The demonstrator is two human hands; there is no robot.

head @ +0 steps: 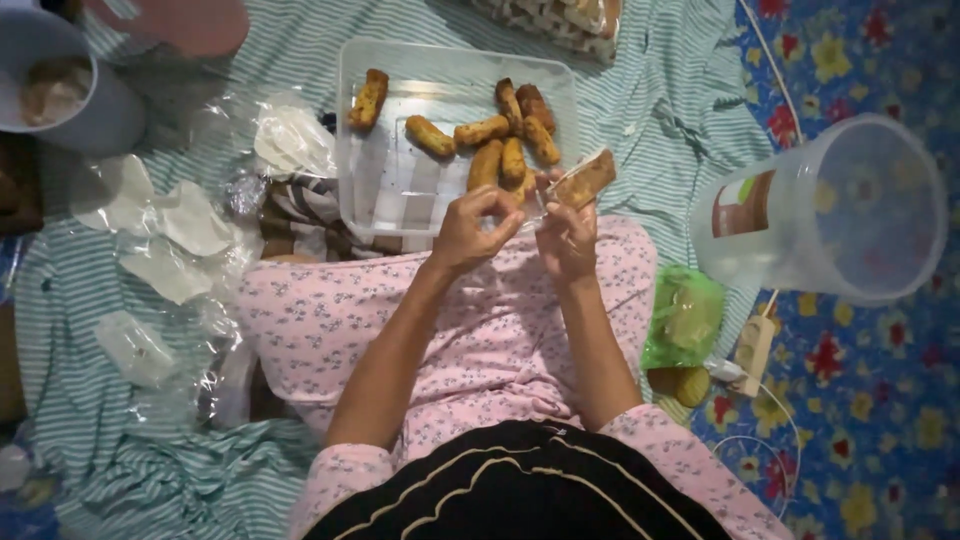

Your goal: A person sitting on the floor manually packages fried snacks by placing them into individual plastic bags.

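Right now the step in hand looks like wrapping — one fried snack roll [585,180] sits in a clear plastic wrapper, held up over the lap just in front of the clear plastic tray [400,190]. The right hand [566,238] grips the wrapped roll from below, fingers closed around its lower end. The left hand [470,228] has thumb and forefinger pinched together on the wrapper's edge, other fingers curled. My guess: next move needs a firm pinch and a fold or twist of the loose film, keeping the roll from slipping out.

Roll looks golden-brown, oblong, crusty, slightly tilted — film glossy around it. More such rolls [505,135] lie loose in the tray. Empty clear wrappers [170,235] scatter on the striped cloth [90,400] to the left; a big clear tub [830,210] lies tipped on the floral mat [880,420] at right.
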